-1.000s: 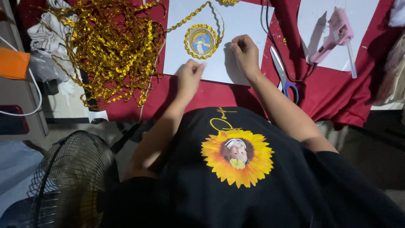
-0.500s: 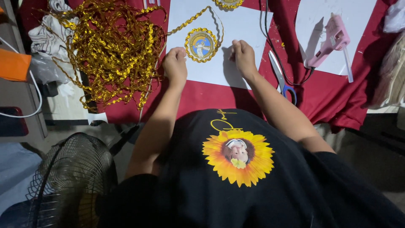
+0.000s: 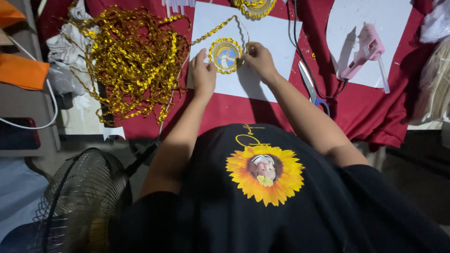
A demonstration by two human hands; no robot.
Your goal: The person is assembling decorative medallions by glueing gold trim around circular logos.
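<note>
Hands at work on white card on red-clothed table (image 3: 225, 112): left hand (image 3: 204, 75) pressing beside round gold-trimmed medallion (image 3: 225, 55), right hand (image 3: 259, 58) pinching its rim; gold cord (image 3: 133, 61) alongside. Trimming underway; steady seating needed.

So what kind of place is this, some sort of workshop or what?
Probably a home craft table rather than a real workshop. A red cloth covers it, with a pink hot glue gun, scissors and a heap of gold trim lying about, and both hands work at a gold-edged round medallion.
</note>
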